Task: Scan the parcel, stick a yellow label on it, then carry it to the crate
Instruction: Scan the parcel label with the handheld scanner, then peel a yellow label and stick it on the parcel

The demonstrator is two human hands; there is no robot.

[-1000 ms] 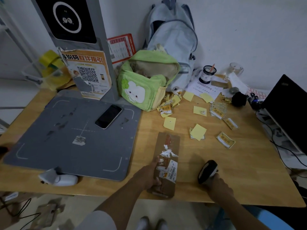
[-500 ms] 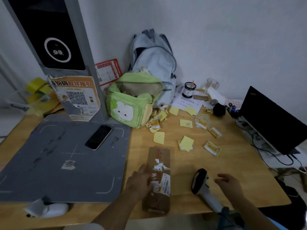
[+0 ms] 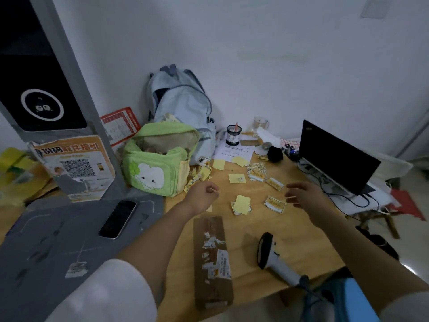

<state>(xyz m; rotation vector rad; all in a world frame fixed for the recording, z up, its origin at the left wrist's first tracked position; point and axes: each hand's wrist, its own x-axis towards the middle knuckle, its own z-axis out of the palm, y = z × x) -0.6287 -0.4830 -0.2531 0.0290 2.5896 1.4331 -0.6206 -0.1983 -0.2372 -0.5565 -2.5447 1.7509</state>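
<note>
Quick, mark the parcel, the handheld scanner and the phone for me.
parcel (image 3: 212,259): head view, taped top face.
handheld scanner (image 3: 265,249): head view, dark scan head.
phone (image 3: 117,218): head view, screen centre.

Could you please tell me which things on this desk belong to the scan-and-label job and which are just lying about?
For the job: parcel, scanner, yellow labels, both hands, left and right.

Lying about: phone, green bag, blue backpack, laptop, pen cup, glass.
</note>
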